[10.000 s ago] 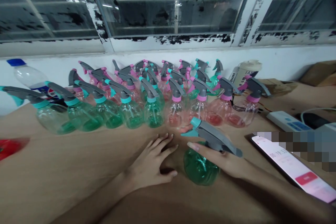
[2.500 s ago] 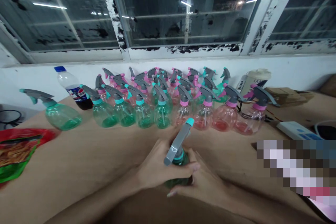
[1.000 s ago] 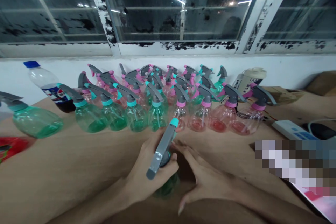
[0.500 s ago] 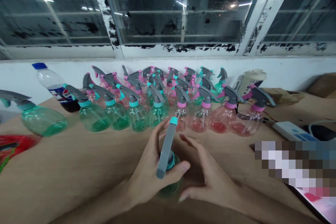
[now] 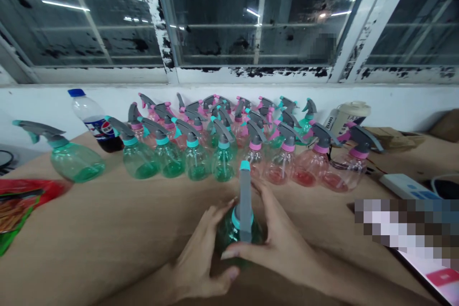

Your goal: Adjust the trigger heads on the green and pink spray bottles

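Observation:
A green spray bottle (image 5: 245, 203) with a turquoise collar and a grey trigger head stands upright close in front of me. My right hand (image 5: 281, 234) is wrapped round its right side, thumb across the near side and fingers behind. My left hand (image 5: 201, 253) is beside the bottle's left side, fingers stretched and thumb apart; whether its fingertips touch the bottle I cannot tell. Just beyond, a row of spray bottles has green ones (image 5: 197, 167) on the left and pink ones (image 5: 278, 174) on the right.
More spray bottles stand behind the row, against the wall. A cola bottle (image 5: 95, 122) and a lone green spray bottle (image 5: 77, 162) are at the left, near a red packet (image 5: 32, 191). At the right are a paper cup (image 5: 349, 117), a white power strip (image 5: 407, 185) and a partly blurred screen (image 5: 439, 272).
My left hand has let go of the bottle's neck and opened at its left side. My right hand has closed round the bottle. The trigger head has turned from slanted to nearly straight.

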The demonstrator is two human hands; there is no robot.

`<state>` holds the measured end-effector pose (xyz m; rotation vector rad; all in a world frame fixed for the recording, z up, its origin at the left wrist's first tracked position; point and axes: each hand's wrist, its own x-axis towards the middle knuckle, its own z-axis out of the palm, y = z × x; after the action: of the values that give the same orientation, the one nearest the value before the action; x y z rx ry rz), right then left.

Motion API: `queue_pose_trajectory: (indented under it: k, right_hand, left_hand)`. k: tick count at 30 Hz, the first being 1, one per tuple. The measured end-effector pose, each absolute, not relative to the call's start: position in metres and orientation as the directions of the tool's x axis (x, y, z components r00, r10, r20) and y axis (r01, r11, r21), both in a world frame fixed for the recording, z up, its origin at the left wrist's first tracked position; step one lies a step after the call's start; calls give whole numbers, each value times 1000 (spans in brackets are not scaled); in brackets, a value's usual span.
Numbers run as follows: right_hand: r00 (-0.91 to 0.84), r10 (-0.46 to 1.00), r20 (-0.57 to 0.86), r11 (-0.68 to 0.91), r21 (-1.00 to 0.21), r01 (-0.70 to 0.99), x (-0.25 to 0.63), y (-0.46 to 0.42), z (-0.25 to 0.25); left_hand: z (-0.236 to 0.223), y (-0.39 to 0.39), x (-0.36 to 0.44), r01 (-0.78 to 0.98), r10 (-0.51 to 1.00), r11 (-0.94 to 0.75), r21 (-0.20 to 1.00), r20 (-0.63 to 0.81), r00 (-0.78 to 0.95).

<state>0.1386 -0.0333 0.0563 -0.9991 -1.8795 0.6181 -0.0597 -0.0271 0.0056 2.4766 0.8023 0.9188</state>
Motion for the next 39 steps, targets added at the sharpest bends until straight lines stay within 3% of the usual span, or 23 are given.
queue_pose_trajectory:
  k: [6,15,21,30,39]
  right_hand:
    - [-172,870,461,492,-808,324,130,-35,61]
    - [-104,898,428,440,-854,278,127,-36,66]
    - [-131,873,470,487,-823,294,128,-33,74]
    - [-201,834,513,551,-778,303,138,-29,63]
    - [-320,830,456,541,-798,266,147,-22,67]
  left_hand:
    - [-1,-32,-59,499,636,-767,404,377,673]
    - [-3,-31,-56,489,704,-694,529,359,612]
    - [-8,-30,-58,537,745,-639,551,268,611]
    - [2,-31,-55,462,696,-698,548,367,617]
    - [-7,-32,-55,560,726,-673,483,289,624]
